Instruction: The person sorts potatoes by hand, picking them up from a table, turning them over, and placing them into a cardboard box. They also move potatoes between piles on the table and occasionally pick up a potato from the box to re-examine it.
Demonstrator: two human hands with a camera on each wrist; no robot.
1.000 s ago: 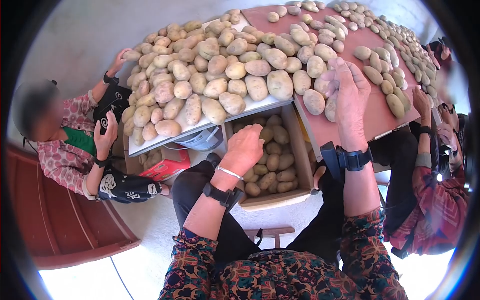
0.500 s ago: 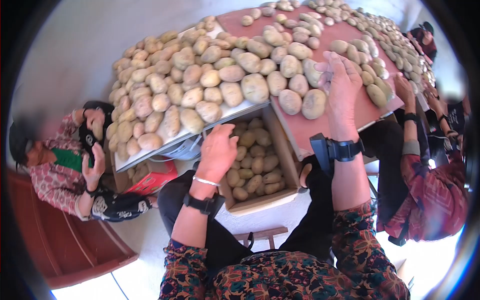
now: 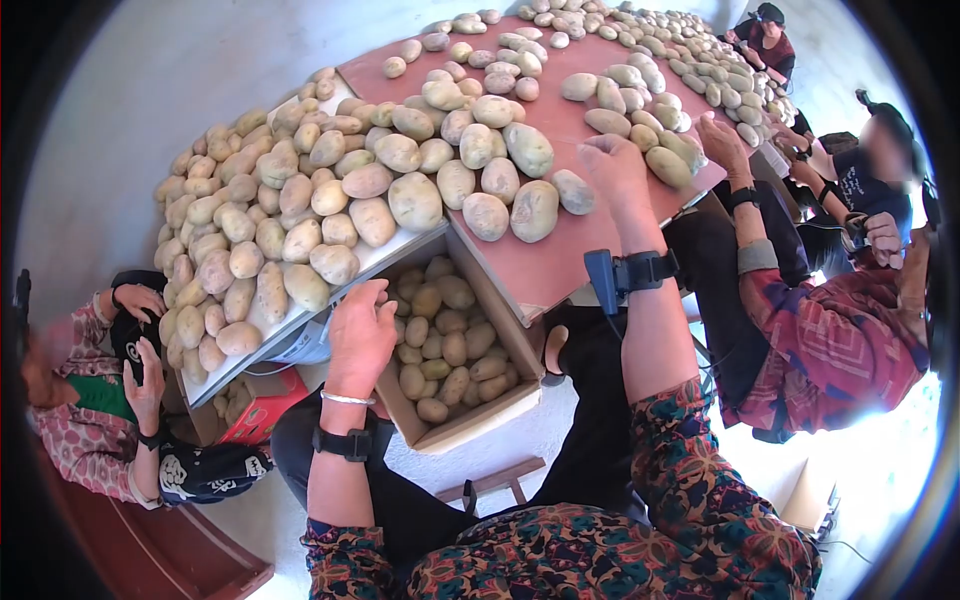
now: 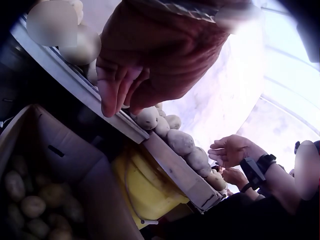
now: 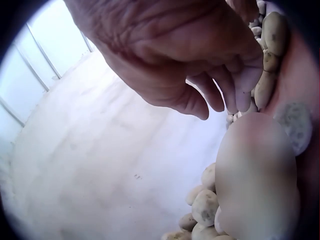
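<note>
My left hand (image 3: 362,335) hovers over the left rim of a cardboard box (image 3: 455,432), with its fingers loosely bent and nothing held. Inside the box lie many potatoes (image 3: 454,348). In the left wrist view the same hand (image 4: 160,55) overlaps the table's metal-trimmed edge and the potatoes behind it. My right hand (image 3: 617,178) is over the red tabletop (image 3: 520,265), fingers relaxed and bare of any potato. Just left of it sits a pale potato (image 3: 573,191), beside a larger one (image 3: 535,210). The right wrist view shows its fingers apart, potatoes below and beyond.
A big heap of potatoes (image 3: 300,195) covers the white board at the left. More groups of potatoes (image 3: 650,120) lie further right. Below the table are a yellow bucket (image 4: 147,185) and a red carton (image 3: 265,405). Other people sit at both sides.
The head view has turned right, so table and box slide left. My right hand now shows right of the nearby potatoes. The person at left has drawn a hand back from the heap.
</note>
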